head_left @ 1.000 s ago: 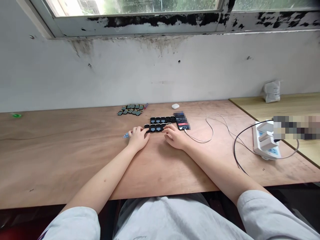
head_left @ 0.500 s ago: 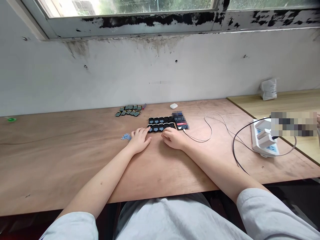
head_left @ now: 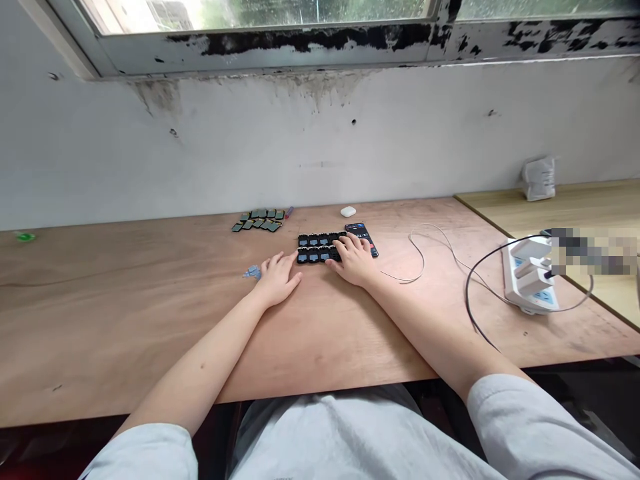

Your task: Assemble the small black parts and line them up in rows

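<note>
Two rows of small black parts lie side by side on the wooden table. Blue-grey pads sit in several parts of the back row (head_left: 313, 241) and the front row (head_left: 313, 256). My left hand (head_left: 277, 279) rests with fingers stretched, its fingertips at the left end of the front row. Beside it lies a small heap of light blue pieces (head_left: 253, 271), partly hidden by the hand. My right hand (head_left: 356, 261) spreads its fingers over the right end of both rows, covering some parts. A smartphone (head_left: 369, 235) lies just beyond it, partly covered.
Several flat dark squares (head_left: 257, 223) lie behind on the left, near a small purple-red stick (head_left: 289, 212). A white case (head_left: 348, 211) is at the back. On the right sit a white cable (head_left: 421, 257) and a power strip (head_left: 533, 283) with plugs.
My right hand has moved up and forward from the front edge of the rows, its curled fingers now spread over their right end. The smartphone's screen looks different. My left hand has barely moved.
</note>
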